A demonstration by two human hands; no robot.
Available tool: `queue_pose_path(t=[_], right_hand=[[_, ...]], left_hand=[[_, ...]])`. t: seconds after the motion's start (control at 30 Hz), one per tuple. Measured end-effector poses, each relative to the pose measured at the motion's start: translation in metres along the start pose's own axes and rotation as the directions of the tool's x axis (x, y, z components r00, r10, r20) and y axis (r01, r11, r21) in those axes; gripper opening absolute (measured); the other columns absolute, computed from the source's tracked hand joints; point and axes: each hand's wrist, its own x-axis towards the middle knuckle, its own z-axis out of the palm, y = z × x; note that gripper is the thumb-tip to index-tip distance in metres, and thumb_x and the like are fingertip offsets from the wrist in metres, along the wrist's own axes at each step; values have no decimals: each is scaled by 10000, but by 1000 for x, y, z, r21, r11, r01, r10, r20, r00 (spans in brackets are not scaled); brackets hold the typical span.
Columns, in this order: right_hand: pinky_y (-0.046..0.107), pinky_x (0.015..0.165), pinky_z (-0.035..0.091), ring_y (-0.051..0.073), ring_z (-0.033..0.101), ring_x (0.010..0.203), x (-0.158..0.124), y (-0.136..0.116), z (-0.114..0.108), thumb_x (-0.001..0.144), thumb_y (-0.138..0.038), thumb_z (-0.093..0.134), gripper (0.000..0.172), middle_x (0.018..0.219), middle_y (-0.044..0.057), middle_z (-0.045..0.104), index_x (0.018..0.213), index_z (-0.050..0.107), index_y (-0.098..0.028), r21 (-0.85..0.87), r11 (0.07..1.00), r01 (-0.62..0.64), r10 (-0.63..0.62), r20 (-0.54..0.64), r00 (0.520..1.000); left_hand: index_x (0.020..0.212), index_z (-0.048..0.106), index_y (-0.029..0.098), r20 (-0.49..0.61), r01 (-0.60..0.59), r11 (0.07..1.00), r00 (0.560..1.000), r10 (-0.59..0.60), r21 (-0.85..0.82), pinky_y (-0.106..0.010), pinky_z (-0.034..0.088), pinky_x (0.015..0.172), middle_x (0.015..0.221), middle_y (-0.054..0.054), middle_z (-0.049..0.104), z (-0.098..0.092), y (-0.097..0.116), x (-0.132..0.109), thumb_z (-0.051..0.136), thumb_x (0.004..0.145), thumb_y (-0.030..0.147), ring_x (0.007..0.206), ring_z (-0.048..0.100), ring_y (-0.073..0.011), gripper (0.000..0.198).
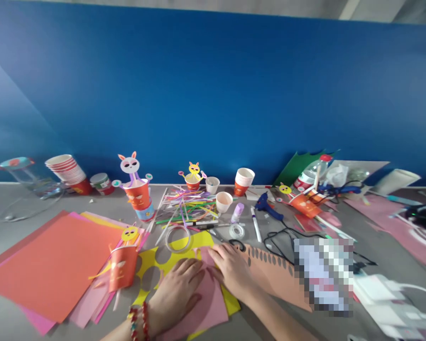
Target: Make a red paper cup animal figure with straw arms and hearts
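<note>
"Beaded bracelets [145, 318] nearest us, on the left wrist. We log the left hand [182, 289] lying palm-down on a pink sheet [213, 303], fingers extended and released."

"And the right hand [232, 267]?"

"Fingers bent over the same sheet's upper edge. We cannot tell whether they pinch it. Sheet sits at bottom centre, over yellow paper [203, 239] with round cut-outs; brown paper [277, 279] with a row of oval holes to the right."

"Any writing we can read?"

"None with confidence. Bottle [301, 182], far right — red-and-white label, lettering too small for us. Orange cup [122, 272], left of the hands — pale printed motif, unclear. Glue stick [237, 213] has a purple wrapper, its print blurred."

"That patch right of the brown paper?"

"Pixelated; we cannot make out what it covers. White plugs [376, 289] beside it, markings too faint to read."
</note>
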Motion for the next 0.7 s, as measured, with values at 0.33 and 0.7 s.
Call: queue_pose_path(t=[0.33, 0.7], right_hand=[[413, 808, 583, 285, 708, 935, 0, 79, -27, 902, -98, 516, 242, 1080, 119, 751, 1040, 699, -176, -89, 981, -170, 159, -113, 981], [378, 874, 554, 252, 689, 986, 0, 41, -49, 984, -167, 508, 212, 1096, 110, 733, 1109, 677, -194, 1, 1000, -20, 20, -123, 992]], left_hand=[[1266, 547, 242, 14, 14, 1000, 1000, -13, -26, -517, 469, 1064, 1452, -109, 498, -3, -6, -3, 610, 878, 222, 1296, 486, -329, 394], [1315, 525, 262, 4, -25, 999, 1000, 25, -41, -544, 392, 1129, 1545, -108, 371, 0, -11, -4, 609, 867, 214, 1425, 325, -341, 458]])
